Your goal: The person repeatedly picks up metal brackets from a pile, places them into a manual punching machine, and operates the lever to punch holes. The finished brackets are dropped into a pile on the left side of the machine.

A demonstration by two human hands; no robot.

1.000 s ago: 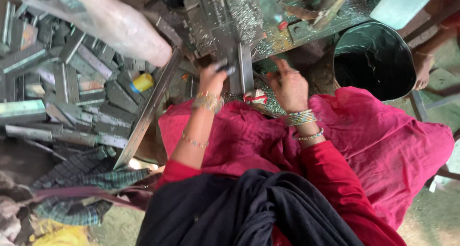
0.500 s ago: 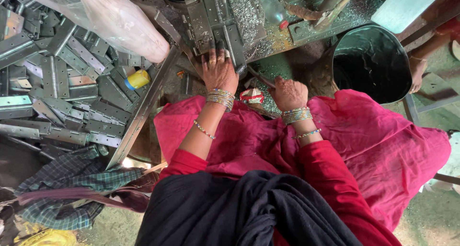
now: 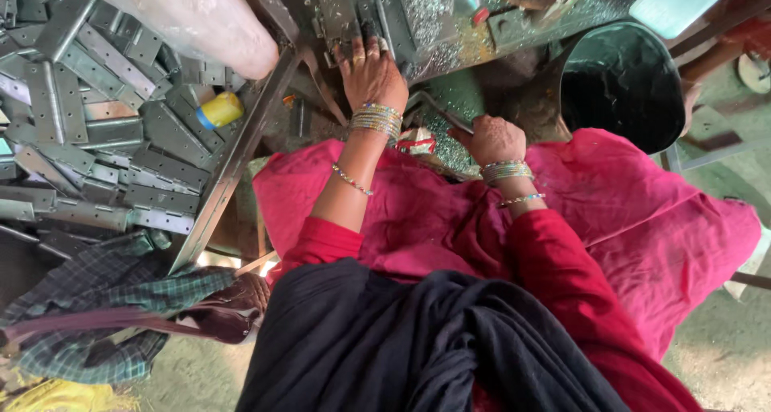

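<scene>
My left hand reaches forward onto the grey metal machine, fingers close together and laid over a part at its front edge. Whatever lies under the fingers is hidden. My right hand is closed in a fist lower down, at the end of a thin dark metal lever that curves out from under the machine. Both wrists carry stacked bangles. A pink cloth covers my lap, and a black cloth lies below it.
Several flat grey hinge plates are piled at the left behind a slanted metal rail. Among them lies a small yellow bottle. A clear plastic bag hangs above. A black bucket stands at the right. A checked cloth lies lower left.
My left hand has moved forward and up onto the machine's front edge. My right fist has stayed beside the lever, dropping slightly toward my lap.
</scene>
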